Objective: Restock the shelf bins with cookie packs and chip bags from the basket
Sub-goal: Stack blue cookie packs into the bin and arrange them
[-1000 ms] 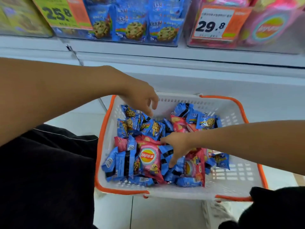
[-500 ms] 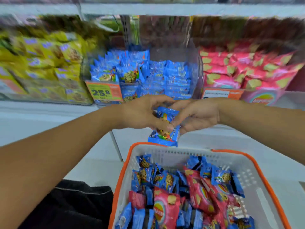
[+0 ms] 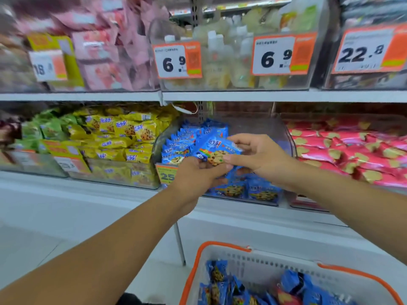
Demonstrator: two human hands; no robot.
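Shelf (image 3: 242, 96) carries clear bins: yellow packs left, pink chip bags (image 3: 343, 150) right, blue cookie bin (image 3: 284, 133) centre. White basket (image 3: 222, 249), orange-rimmed, sits below, holding blue packs. Left hand (image 3: 193, 175) and right hand (image 3: 257, 155) meet before the centre bin, fingers of both curled, pinching one blue cookie pack (image 3: 214, 150).

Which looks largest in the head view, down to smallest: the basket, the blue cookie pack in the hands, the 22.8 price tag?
1. basket, though it is nearest and cut off
2. 22.8 price tag
3. blue cookie pack, partly hidden by fingers
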